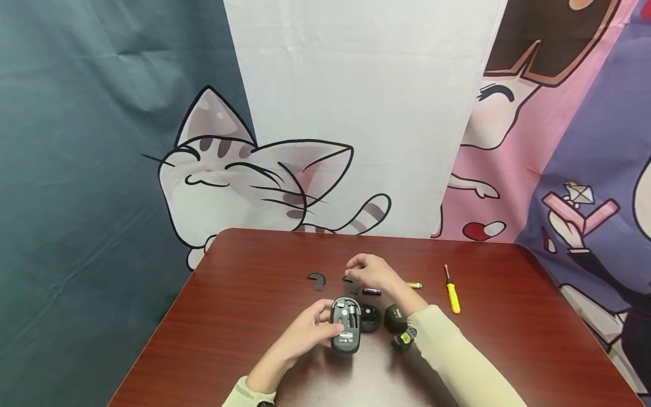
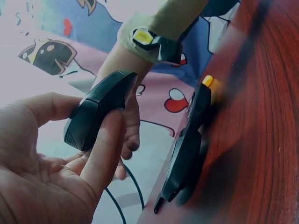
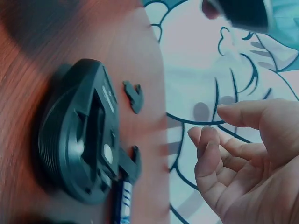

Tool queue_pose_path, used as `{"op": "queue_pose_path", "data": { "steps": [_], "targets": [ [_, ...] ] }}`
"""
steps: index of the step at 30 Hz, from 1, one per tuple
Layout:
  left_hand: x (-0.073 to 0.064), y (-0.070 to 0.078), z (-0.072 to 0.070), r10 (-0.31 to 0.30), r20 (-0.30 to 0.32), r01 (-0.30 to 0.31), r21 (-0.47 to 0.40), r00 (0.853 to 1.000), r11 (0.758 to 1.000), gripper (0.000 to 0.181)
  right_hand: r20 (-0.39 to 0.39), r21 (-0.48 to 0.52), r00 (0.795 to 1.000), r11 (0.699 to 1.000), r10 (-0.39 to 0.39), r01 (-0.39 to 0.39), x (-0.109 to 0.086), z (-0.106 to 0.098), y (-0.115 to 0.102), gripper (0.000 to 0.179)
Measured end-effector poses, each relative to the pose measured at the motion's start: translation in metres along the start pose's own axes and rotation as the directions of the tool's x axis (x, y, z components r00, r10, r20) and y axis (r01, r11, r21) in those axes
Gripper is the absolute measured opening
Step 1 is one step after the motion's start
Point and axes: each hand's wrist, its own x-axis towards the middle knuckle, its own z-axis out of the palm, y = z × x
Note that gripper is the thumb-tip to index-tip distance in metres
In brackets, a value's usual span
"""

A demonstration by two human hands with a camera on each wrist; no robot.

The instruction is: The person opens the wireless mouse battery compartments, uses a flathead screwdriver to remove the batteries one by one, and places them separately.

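My left hand (image 1: 308,333) grips a black computer mouse (image 1: 346,326) between thumb and fingers, its underside and uncovered battery slot facing up. Whether a battery lies in that slot is too small to tell. My right hand (image 1: 373,272) hovers over a dark battery cover (image 1: 354,287); in the right wrist view its fingers (image 3: 208,158) are loosely bent and hold nothing. A second battery cover (image 1: 317,281) lies farther left. Just below the right hand is a dark battery (image 1: 371,291). Another mouse (image 1: 370,317) lies upside down beside the held one, its slot uncovered in the right wrist view.
A further black rounded object (image 1: 394,319), probably a mouse, lies by the right forearm. A greenish battery (image 1: 414,285) and a yellow-handled screwdriver (image 1: 452,297) are to the right on the brown table (image 1: 213,333). A printed curtain (image 1: 366,113) hangs behind.
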Motion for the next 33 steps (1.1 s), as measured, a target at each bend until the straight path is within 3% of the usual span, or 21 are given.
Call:
{"op": "queue_pose_path", "data": {
  "steps": [16,33],
  "targets": [
    [0.012,0.004,0.009,0.014,-0.023,-0.014,0.018,1.000,1.000,0.048,-0.076,-0.049,0.997,0.999,-0.028,0.024,-0.039,-0.054,0.020,0.028],
    [0.025,0.008,0.025,0.025,-0.032,-0.024,0.041,0.999,0.999,0.051,-0.177,-0.053,0.983,0.996,0.055,-0.065,-0.070,-0.095,0.064,0.036]
  ]
}}
